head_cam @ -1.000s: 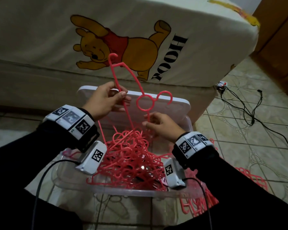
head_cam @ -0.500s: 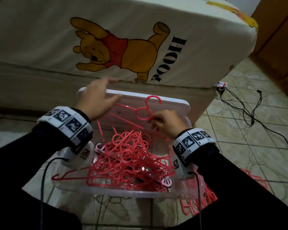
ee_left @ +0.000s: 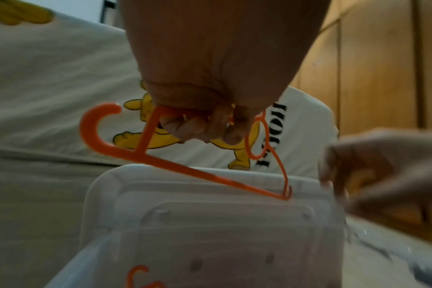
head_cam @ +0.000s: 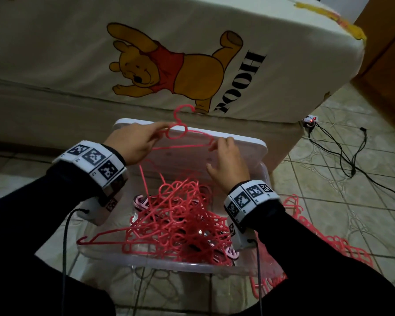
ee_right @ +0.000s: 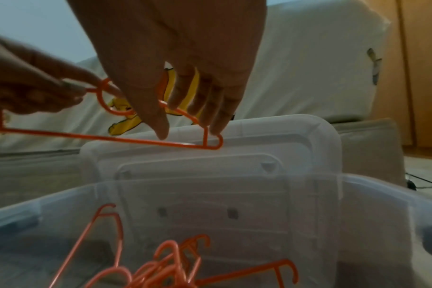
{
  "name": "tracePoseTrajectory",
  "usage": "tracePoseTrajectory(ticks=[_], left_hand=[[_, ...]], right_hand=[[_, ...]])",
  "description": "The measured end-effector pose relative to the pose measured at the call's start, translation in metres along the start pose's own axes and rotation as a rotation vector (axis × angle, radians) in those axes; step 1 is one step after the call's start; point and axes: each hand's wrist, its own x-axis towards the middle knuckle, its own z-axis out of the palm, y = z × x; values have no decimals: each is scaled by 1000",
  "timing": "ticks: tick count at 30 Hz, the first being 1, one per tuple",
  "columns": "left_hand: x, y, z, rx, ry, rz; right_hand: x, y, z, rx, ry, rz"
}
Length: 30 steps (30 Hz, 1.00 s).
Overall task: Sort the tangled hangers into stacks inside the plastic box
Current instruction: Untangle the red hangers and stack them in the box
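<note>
In the plastic box (head_cam: 160, 262) nearest the person, the tangle of hangers (head_cam: 178, 222) is lying loose, not yet stacked. Beyond it, over the lid (head_cam: 242, 151) at the box's far side, the left hand (head_cam: 132, 144) is pinching one freed hanger (head_cam: 180, 135) by its loop while the right hand (head_cam: 226, 160), fingers straight, is touching its far end. Keeping it level and clear of the tangle should, I judge, let it be laid flat to start a stack.
</note>
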Motion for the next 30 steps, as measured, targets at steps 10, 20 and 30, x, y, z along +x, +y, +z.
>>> tracePoseTrajectory(ticks=[10,20,30], left_hand=[[7,2,1,-316,31,-116],[8,2,-10,-360,101,-149],[9,-4,-22,-375,157,-194]], right_hand=[[-40,-47,66,-105,-729,-499],[-21,-41,39,-195,-659,-402],[-6,32,-3,-112,-470,-142]])
